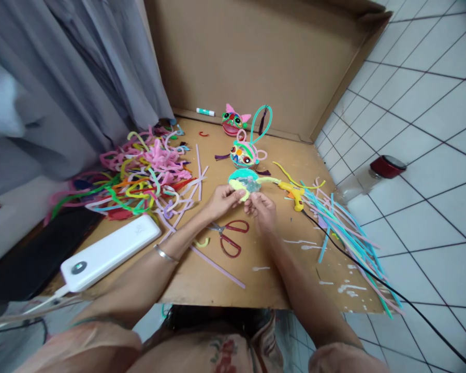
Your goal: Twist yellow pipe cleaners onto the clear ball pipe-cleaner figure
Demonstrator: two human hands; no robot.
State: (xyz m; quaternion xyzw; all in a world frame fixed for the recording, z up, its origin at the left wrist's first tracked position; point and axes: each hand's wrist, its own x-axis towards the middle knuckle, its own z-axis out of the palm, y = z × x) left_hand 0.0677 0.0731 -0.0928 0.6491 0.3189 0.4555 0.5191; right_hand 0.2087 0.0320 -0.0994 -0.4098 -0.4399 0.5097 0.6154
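Over the middle of the table, my left hand (224, 201) is closed with thumb and fingers on a pale yellow pipe cleaner (238, 185). It lies along a small round craft piece with a teal rim (244, 174) and a clear, greyish middle. My right hand (262, 209) pinches at the near right edge of the same piece; its fingertips partly cover what they hold. Just right of the piece lies a yellow hot glue gun (293, 194), its nozzle toward it. Red-handled scissors (233, 238) rest open below my hands.
Behind stand two decorated animal heads, one with pink loops (244, 154), one with pink ears (233, 122). Pipe cleaners pile up at left (151, 160) and right (344, 223). A white power bank (111, 254) lies front left. The gun's black cable (357, 261) crosses the right side.
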